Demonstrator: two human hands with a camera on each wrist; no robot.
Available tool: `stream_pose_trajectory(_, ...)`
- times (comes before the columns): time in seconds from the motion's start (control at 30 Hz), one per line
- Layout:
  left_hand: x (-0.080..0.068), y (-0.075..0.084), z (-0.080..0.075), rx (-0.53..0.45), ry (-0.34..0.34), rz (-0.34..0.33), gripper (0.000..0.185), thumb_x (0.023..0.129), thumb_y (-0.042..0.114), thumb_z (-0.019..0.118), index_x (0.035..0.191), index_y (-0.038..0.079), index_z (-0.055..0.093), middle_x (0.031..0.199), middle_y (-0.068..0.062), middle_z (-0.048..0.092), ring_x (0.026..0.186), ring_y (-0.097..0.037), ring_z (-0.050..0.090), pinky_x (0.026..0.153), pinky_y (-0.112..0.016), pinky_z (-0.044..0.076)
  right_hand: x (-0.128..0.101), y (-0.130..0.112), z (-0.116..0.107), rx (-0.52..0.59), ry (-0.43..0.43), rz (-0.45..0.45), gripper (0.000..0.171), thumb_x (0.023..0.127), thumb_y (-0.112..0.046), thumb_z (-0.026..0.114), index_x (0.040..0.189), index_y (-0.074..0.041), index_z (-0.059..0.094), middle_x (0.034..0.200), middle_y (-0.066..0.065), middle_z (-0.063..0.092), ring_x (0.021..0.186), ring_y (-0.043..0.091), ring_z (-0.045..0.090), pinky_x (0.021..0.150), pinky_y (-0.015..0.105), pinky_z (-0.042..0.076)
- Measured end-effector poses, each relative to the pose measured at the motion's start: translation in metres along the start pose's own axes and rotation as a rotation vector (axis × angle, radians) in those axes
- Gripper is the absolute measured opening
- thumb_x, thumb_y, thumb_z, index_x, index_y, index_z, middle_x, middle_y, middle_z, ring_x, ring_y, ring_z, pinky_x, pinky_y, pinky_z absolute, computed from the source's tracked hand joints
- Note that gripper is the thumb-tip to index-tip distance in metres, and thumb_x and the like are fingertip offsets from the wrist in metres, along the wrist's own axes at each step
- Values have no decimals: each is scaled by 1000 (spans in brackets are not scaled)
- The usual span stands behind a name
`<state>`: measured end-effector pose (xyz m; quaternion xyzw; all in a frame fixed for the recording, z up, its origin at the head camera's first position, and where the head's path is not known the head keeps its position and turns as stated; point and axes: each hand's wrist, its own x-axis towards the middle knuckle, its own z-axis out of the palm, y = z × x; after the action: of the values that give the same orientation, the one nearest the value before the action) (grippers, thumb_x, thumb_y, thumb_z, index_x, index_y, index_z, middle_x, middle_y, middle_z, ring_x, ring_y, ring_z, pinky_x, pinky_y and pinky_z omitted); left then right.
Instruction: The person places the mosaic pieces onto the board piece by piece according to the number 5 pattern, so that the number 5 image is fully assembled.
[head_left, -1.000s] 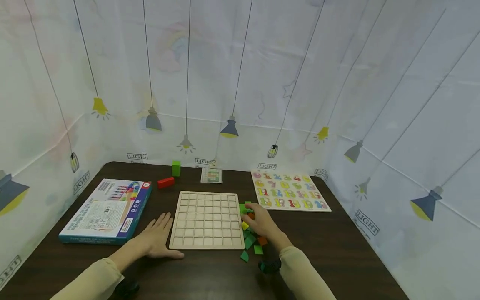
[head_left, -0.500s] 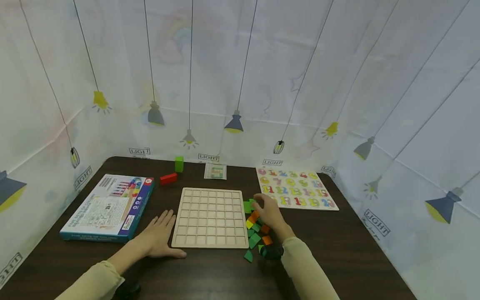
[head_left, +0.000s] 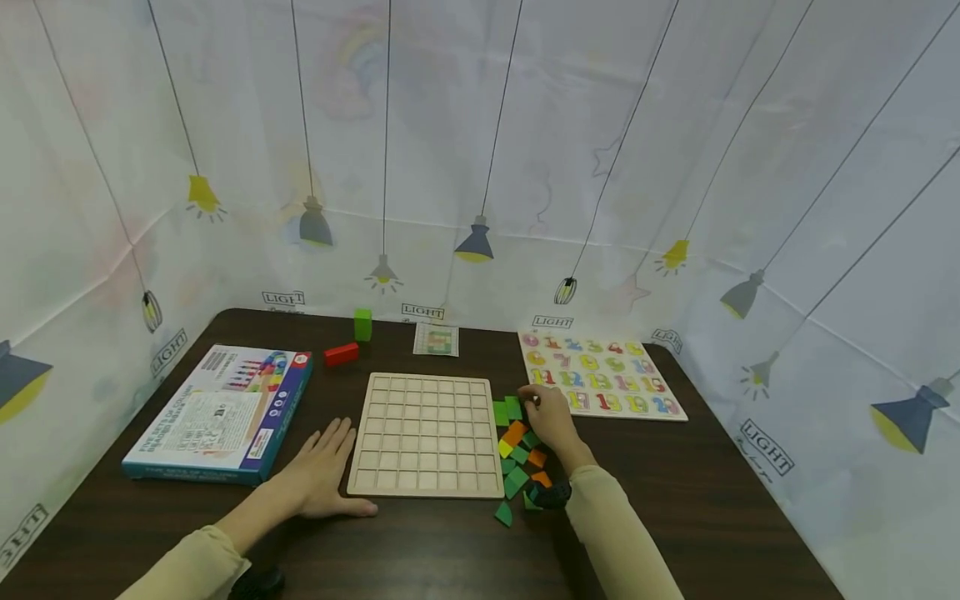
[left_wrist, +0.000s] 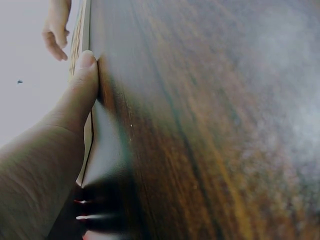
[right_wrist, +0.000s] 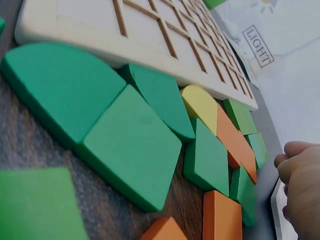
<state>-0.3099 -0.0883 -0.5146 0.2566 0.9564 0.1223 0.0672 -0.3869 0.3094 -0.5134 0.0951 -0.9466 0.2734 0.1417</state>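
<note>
Beside blocks (head_left: pixel 519 455), the right grip's (head_left: pixel 551 419) hold is unclear.

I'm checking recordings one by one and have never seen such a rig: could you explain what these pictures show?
There's no robot: a person works bare-handed. The wide picture is from a head-worn camera; the two close ones are from wrist cameras. On the dark table lies a wooden grid board, with loose green, orange and yellow blocks along its right side. Around these are a printed box, a red block, a green block, a pattern card and a number board. The left hand rests flat beside the grid board. The right hand is by the blocks' far end; whether it holds anything, I can't tell.
</note>
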Motion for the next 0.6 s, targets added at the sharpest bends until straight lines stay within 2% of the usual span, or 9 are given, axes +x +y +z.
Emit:
stream_pose_trajectory(0.07,0,0,0,4,2,3,129,62,89,47,145,-8,24,152,-26,16,140,-40,12,108,-58,15,1,1,1,-11,-9,-10,24,92,1,56,111,-5,69,99,15,66,68,24,57,56,33,46)
stream_pose_trajectory(0.13,0,0,-2,7,-8,6,129,63,88,47,145,-8,24,152,-27,15,140,-40,12,108,-58,15,2,0,1,-19,-29,-9,26,93,1,54,112,-7,70,98,15,66,53,21,47,49,29,40)
stream_pose_trajectory(0.2,0,2,-5,1,-32,0,129,64,87,49,146,-9,22,152,-27,13,140,-41,11,108,-59,14,3,-1,1,-37,-53,-10,29,93,1,52,114,-9,69,101,15,67,50,18,39,49,28,35)
stream_pose_trajectory(0.33,0,4,-12,-35,-75,-8,127,65,83,54,146,-10,20,152,-29,10,140,-43,7,107,-61,11,2,-3,0,-87,-60,-6,29,93,-1,54,114,-11,70,103,12,67,63,18,41,58,31,37)
stream_pose_trajectory(0.4,0,4,-14,-52,-86,-8,125,67,81,56,146,-9,20,152,-29,10,140,-43,7,107,-62,10,2,-4,0,-108,-47,1,27,91,0,57,112,-10,71,98,11,67,71,20,43,61,33,37)
stream_pose_trajectory(0.5,0,3,-14,-71,-89,-5,119,71,77,57,146,-7,21,152,-28,10,140,-43,7,107,-61,10,1,-4,-1,-115,-32,28,25,88,1,60,108,-9,72,93,11,66,77,23,48,63,34,40)
stream_pose_trajectory(0.6,0,1,-13,-93,-80,8,114,75,74,57,147,-7,21,152,-28,10,140,-42,7,107,-60,10,-1,-3,-1,-100,-17,55,24,86,1,64,106,-8,72,99,14,65,80,24,51,65,35,43)
